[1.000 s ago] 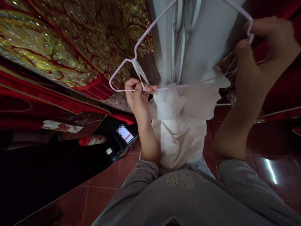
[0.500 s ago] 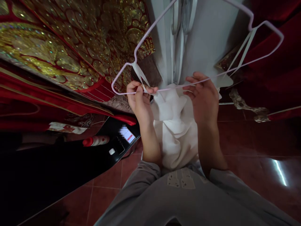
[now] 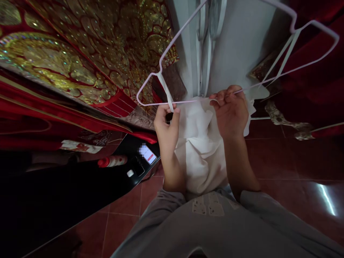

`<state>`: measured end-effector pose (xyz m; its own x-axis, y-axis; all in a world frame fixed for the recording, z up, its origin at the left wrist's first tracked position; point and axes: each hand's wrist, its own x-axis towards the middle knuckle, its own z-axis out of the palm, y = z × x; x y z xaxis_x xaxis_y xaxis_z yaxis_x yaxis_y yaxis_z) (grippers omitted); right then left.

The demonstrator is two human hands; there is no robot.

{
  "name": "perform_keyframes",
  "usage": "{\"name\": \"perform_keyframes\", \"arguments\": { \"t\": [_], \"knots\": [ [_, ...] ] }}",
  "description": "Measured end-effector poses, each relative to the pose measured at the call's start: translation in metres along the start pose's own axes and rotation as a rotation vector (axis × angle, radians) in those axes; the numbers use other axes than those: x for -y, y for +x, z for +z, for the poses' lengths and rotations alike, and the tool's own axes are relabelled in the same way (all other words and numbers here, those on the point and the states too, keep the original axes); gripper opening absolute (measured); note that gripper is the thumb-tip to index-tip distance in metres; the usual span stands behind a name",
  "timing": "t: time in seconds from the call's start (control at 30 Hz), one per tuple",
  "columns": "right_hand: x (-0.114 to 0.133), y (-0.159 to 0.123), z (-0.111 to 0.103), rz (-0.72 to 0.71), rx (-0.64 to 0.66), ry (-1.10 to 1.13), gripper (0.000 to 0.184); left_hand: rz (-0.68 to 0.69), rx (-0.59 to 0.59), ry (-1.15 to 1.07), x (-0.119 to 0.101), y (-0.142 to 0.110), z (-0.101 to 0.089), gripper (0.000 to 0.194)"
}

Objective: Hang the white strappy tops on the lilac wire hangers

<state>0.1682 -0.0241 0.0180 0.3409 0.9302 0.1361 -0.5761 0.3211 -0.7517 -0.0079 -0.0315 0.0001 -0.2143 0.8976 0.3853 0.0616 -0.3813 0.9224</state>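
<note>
A pale pink clothes hanger (image 3: 182, 29) spans the upper middle, its top beyond the frame. My left hand (image 3: 167, 125) pinches a white ribbon loop (image 3: 166, 89) that runs down from the hanger's left notch past its bottom bar. With fingers curled, my right hand (image 3: 231, 113) grips the bottom bar right of centre. A second white strap (image 3: 285, 55) hangs from the right notch. Below and behind both hands, a white garment (image 3: 200, 143) falls in folds toward my lap; how it joins the straps is partly hidden.
Gold-sequined red garments (image 3: 107, 46) hang at left, dark red cloth (image 3: 309, 93) at right. A black table (image 3: 80, 193) at lower left holds a lit phone (image 3: 148, 154), a red-capped bottle (image 3: 113, 161) and a small white case (image 3: 130, 173). Red tiles (image 3: 279, 157) cover the floor.
My left hand has moved down off the hanger bar, drawing the ribbon loop taut. My right fingers have closed on the bar. The hanger has shifted slightly right in view.
</note>
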Motion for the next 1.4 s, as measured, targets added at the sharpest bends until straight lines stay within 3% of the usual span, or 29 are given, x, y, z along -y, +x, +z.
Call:
{"name": "perform_keyframes", "arguments": {
  "t": [0.17, 0.37, 0.57, 0.7, 0.8, 0.87, 0.93, 1.03, 1.17, 1.3, 1.4],
  "knots": [
    [0.005, -0.003, 0.0, 0.017, -0.02, -0.035, 0.008, 0.03, 0.145, 0.118, -0.03, -0.005, -0.004, 0.018],
    [0.007, -0.006, 0.0, 0.029, 0.004, -0.032, 0.005, 0.045, 0.216, -0.206, -0.056, 0.025, -0.006, 0.022],
    [0.004, -0.005, -0.002, 0.029, 0.02, -0.034, 0.012, -0.021, 0.097, -0.555, -0.056, 0.055, -0.027, 0.017],
    [0.005, -0.003, -0.004, 0.05, 0.014, -0.058, 0.017, 0.051, -0.107, -0.462, -0.033, 0.057, -0.049, 0.02],
    [0.006, -0.003, -0.004, 0.045, 0.0, -0.062, 0.018, 0.106, -0.277, -0.376, -0.006, 0.051, -0.054, 0.022],
    [0.007, -0.004, -0.004, 0.043, 0.004, -0.066, 0.017, 0.077, -0.304, -0.343, 0.006, 0.043, -0.047, 0.018],
    [0.006, -0.005, -0.003, 0.044, 0.011, -0.067, 0.015, -0.006, -0.209, -0.324, 0.008, 0.035, -0.036, 0.016],
    [0.005, -0.005, -0.003, 0.035, 0.013, -0.067, 0.011, -0.07, -0.11, -0.35, 0.0, 0.024, -0.016, 0.027],
    [0.005, -0.004, -0.001, 0.043, 0.005, -0.088, 0.013, -0.13, -0.124, -0.399, -0.007, 0.016, 0.004, 0.033],
    [0.007, -0.004, -0.001, 0.061, 0.009, -0.142, 0.015, -0.18, -0.041, -0.473, -0.006, 0.01, 0.018, 0.041],
    [0.011, -0.003, -0.009, 0.049, -0.033, -0.201, 0.019, -0.165, -0.046, -0.479, -0.008, 0.009, 0.022, 0.042]
  ]
}}
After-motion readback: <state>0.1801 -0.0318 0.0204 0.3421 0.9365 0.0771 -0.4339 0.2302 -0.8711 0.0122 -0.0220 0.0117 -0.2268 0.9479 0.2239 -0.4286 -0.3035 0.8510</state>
